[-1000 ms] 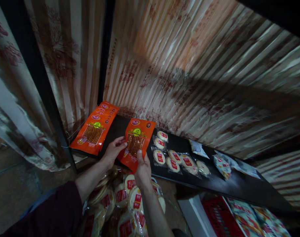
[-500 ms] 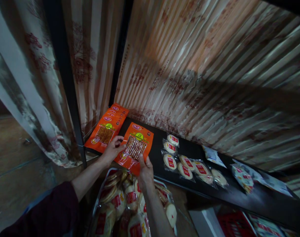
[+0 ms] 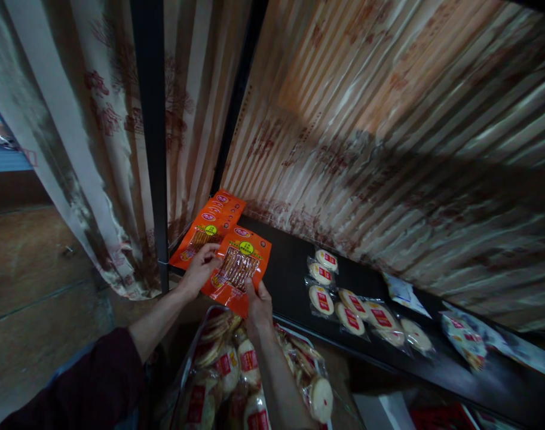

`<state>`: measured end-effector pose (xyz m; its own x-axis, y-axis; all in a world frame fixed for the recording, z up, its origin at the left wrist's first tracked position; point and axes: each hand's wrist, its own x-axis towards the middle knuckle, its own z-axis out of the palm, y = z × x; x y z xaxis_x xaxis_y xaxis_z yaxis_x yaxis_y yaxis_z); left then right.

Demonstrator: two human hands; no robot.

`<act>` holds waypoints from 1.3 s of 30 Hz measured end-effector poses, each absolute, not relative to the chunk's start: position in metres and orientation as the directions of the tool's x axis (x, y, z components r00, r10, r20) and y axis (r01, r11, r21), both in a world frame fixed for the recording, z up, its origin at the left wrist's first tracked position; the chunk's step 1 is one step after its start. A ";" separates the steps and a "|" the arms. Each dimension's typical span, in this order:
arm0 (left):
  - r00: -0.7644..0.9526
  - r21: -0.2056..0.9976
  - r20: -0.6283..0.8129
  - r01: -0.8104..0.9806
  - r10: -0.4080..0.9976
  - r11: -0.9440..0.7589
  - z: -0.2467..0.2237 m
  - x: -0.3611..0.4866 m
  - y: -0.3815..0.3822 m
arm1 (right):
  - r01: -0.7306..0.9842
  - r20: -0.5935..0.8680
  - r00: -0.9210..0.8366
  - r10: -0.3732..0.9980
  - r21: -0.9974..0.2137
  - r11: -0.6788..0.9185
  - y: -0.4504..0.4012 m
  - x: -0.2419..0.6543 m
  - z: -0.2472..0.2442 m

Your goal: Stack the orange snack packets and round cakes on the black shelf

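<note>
Orange packet (image 3: 240,273) held up over the near edge of the shelf (image 3: 284,263)
In the head view, its lower right is pinched by the upright right hand (image 3: 259,306); its left edge is met by the curled left hand (image 3: 201,272), whose grip cannot be told

From here the packet in the hands (image 3: 242,272) is bright orange, with a yellow-green circle and brown sticks showing. The overlapping packets (image 3: 207,229) match it in orange. The shelf (image 3: 281,257) is black. The round cakes (image 3: 321,300) are cream with red labels. The curtain (image 3: 299,149) has beige and brown stripes with reddish prints, and the sleeve (image 3: 93,382) is dark maroon.
</note>
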<state>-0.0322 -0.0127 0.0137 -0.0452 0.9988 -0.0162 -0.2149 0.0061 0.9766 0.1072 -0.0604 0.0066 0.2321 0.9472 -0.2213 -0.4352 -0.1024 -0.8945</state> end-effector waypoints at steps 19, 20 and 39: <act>-0.182 0.962 -0.120 -0.265 0.976 0.069 0.008 -0.048 0.007 | -0.289 -0.144 0.158 0.977 -0.953 -0.094 -0.049 0.087 0.002; -0.191 0.961 -0.123 -0.269 0.974 0.069 0.007 -0.050 0.008 | -0.278 -0.139 0.159 0.977 -0.956 -0.090 -0.046 0.085 0.001; -0.393 0.996 0.004 0.084 0.919 0.032 -0.008 -0.074 0.030 | 0.148 0.023 0.136 0.990 -0.989 0.003 -0.012 0.063 -0.013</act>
